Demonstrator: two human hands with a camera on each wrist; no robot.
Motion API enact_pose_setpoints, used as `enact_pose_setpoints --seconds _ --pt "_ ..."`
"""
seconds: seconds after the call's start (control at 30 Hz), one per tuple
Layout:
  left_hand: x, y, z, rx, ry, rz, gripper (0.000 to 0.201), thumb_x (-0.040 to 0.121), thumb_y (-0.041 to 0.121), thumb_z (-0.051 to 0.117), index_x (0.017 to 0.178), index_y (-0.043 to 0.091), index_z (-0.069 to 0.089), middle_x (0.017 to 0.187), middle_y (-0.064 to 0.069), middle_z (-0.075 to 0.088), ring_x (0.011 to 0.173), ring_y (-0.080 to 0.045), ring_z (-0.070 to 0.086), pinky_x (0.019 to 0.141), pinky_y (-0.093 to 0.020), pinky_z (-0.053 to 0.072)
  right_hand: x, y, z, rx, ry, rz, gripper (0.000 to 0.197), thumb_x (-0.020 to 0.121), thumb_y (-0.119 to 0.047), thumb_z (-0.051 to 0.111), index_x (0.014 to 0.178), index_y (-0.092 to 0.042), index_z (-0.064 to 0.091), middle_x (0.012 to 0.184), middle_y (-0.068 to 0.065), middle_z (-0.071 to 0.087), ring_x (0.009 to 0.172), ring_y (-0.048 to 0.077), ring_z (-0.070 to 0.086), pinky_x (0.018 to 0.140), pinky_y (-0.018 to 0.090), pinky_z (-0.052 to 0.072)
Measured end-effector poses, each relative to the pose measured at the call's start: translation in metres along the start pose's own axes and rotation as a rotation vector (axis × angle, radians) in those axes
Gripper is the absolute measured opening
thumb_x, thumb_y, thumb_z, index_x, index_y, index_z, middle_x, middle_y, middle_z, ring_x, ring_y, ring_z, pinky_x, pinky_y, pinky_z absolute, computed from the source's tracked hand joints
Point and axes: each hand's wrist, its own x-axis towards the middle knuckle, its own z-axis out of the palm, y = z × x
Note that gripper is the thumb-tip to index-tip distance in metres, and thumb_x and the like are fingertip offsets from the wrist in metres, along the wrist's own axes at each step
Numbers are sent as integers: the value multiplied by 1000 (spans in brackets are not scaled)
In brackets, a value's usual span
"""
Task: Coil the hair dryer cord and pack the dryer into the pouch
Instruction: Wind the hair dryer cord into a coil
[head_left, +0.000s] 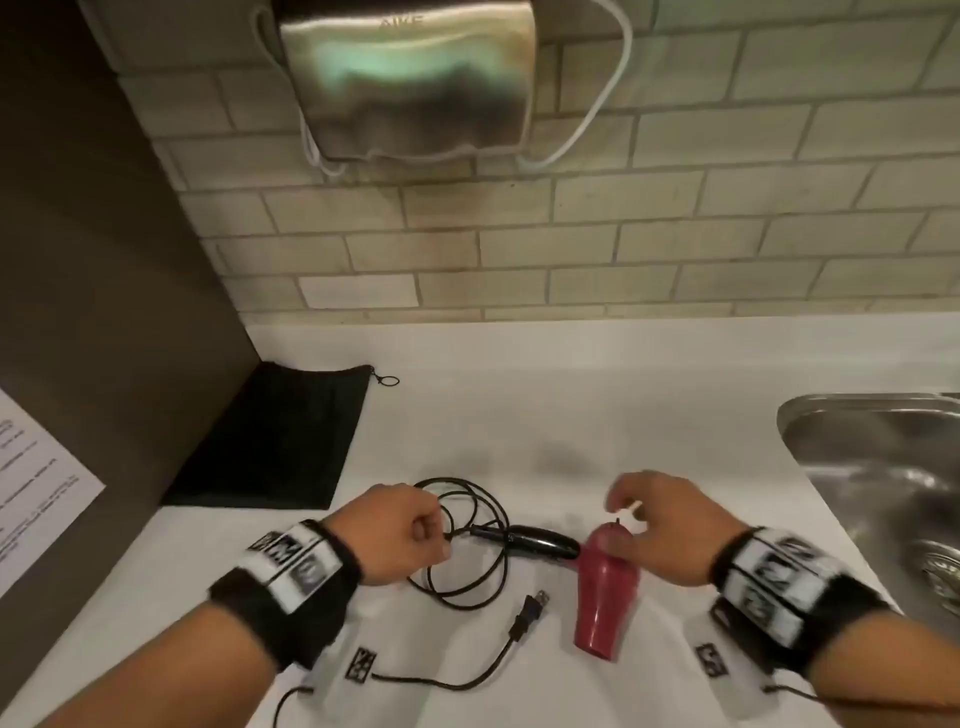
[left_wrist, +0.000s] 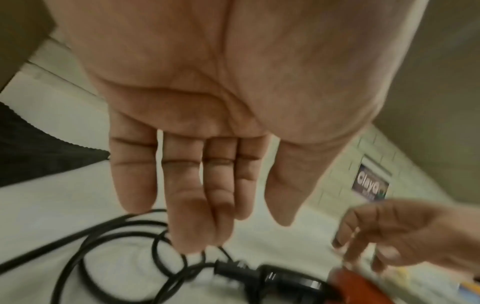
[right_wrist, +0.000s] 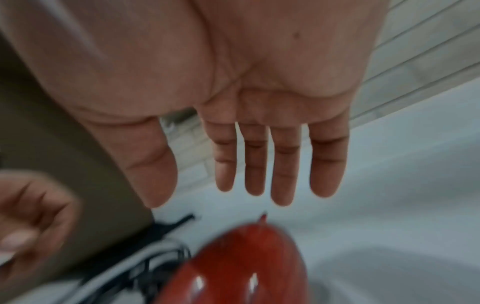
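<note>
The hair dryer lies on the white counter, its red barrel (head_left: 605, 597) pointing toward me and its black handle (head_left: 540, 540) folded out to the left. Its black cord (head_left: 467, 597) lies in loose loops by the handle, and the plug (head_left: 530, 613) rests free nearer me. My left hand (head_left: 410, 535) hovers over the loops with straight fingers (left_wrist: 197, 226) reaching down to the cord (left_wrist: 109, 228) and an empty palm. My right hand (head_left: 654, 519) hangs just above the barrel's rear end (right_wrist: 241, 267), fingers (right_wrist: 283, 174) straight and holding nothing. The black pouch (head_left: 280, 436) lies flat at the back left.
A steel sink (head_left: 831, 415) is set into the counter at the right. A dark side wall with a printed sheet (head_left: 31, 483) borders the left. A metal hand dryer (head_left: 410, 78) hangs on the tiled wall above. Bare counter (head_left: 571, 395) lies between the pouch and the sink.
</note>
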Motion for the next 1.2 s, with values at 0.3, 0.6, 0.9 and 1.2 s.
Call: enact_pose_setpoints --seconds 0.3,0.6,0.9,1.2 --pt "30 -7 24 89 -67 -59 16 77 40 67 78 24 66 77 13 62 75 -5 59 69 -21 50 48 -25 51 -506 -322 38 31 66 -39 62 95 -28 61 94 -2 65 84 21 65 73 33 54" --pt "33 0 -1 -816 -340 45 34 78 49 69 96 20 71 106 -10 75 88 -23 71 65 -30 52 23 -70 8 -212 211 109 27 65 -61 58 67 -35 51 76 -11 53 72 9 56 59 26 45" --pt "53 67 -83 -1757 -74 103 43 96 31 51 117 -6 60 112 -24 70 105 -34 68 91 -42 50 0 -110 4 -75 497 112 41 64 -74 51 72 -34 50 75 -10 49 71 17 57 66 35 51" --pt "36 109 -150 -1778 -108 89 37 100 32 32 71 16 48 40 6 26 30 -11 20 42 -22 31 -26 -135 -13 -97 292 41 71 51 -87 46 84 -24 52 82 -5 58 74 10 59 68 25 50"
